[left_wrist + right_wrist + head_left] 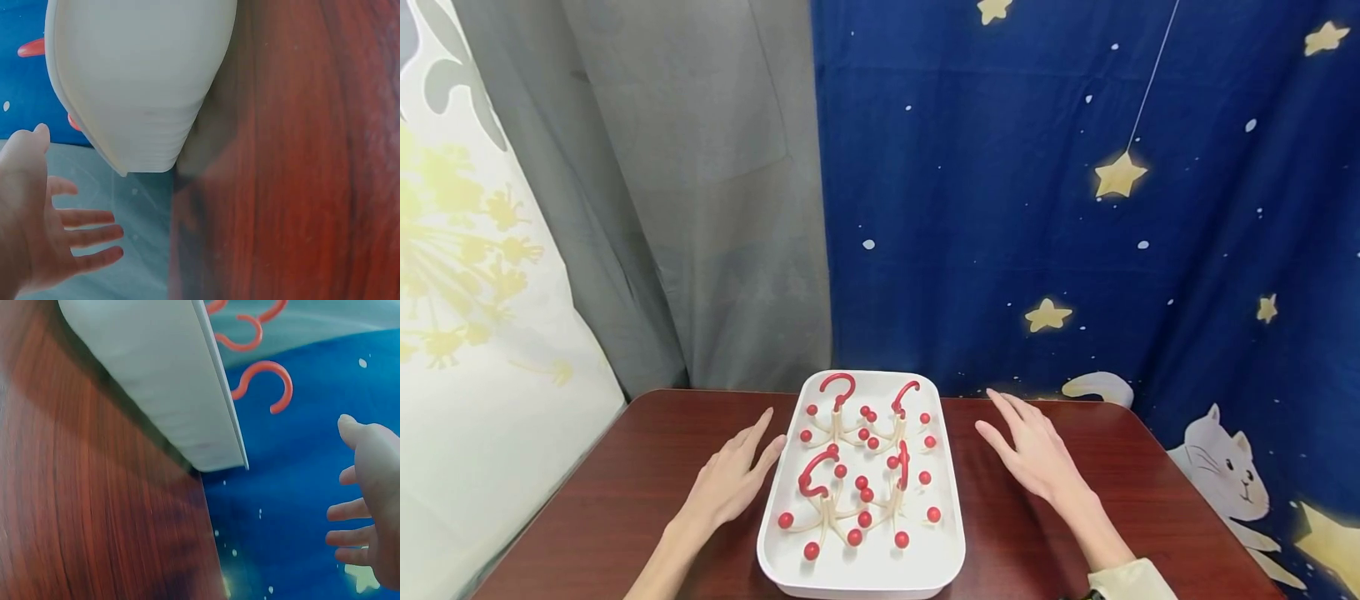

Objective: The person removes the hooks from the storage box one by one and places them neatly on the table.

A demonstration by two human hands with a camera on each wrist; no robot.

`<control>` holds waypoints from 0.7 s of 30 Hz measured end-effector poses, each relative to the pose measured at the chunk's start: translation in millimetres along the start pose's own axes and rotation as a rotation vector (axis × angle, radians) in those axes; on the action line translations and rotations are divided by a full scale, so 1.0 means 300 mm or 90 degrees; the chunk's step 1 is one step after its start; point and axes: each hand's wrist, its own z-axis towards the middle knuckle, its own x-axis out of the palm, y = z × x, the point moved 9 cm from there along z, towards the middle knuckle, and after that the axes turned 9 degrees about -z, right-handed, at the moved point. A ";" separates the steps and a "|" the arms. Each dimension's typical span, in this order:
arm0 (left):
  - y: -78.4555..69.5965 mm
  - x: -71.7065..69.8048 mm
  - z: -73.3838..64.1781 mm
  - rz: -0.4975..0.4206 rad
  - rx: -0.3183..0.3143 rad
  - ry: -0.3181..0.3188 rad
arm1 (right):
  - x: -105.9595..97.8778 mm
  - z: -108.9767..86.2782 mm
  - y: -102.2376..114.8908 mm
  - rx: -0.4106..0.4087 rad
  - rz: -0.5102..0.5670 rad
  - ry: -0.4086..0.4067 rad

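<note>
A white tray (872, 390) stands lengthwise on the table and holds several beige branched racks (827, 512) with red balls on the branch tips. Each rack carries a curved red hook (904, 465) on top. To the tray's left is my left hand (726, 479), fingers straight and spread, its thumb tip near the rim; it holds nothing. My right hand (1033, 454) is farther off on the right side, empty, with its fingers extended. Both wrist views show the tray's outer wall (144, 81) from the side. Red hooks (284, 381) rise above the rim in the right wrist view.
The dark reddish wooden table (1157, 500) has rounded far corners. Behind it hang a grey curtain (722, 208) and a blue curtain (970, 183) with stars and a cat. A white patterned cloth (482, 417) hangs at the left.
</note>
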 end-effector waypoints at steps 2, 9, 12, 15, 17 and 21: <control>0.000 0.005 -0.002 -0.015 -0.005 -0.002 | 0.001 -0.001 0.022 -0.005 0.015 -0.001; 0.017 0.028 -0.005 -0.072 -0.045 0.011 | 0.000 -0.016 0.103 -0.022 0.084 0.009; 0.020 0.038 -0.006 -0.095 -0.060 0.017 | 0.000 -0.026 0.143 -0.030 0.117 0.017; 0.018 0.046 -0.008 -0.113 -0.064 0.019 | 0.005 -0.035 0.184 -0.042 0.163 0.031; 0.015 0.051 -0.010 -0.128 -0.061 0.017 | 0.012 -0.041 0.209 -0.050 0.197 0.040; 0.010 0.064 -0.009 -0.173 -0.044 0.004 | 0.025 -0.053 0.256 -0.078 0.251 0.051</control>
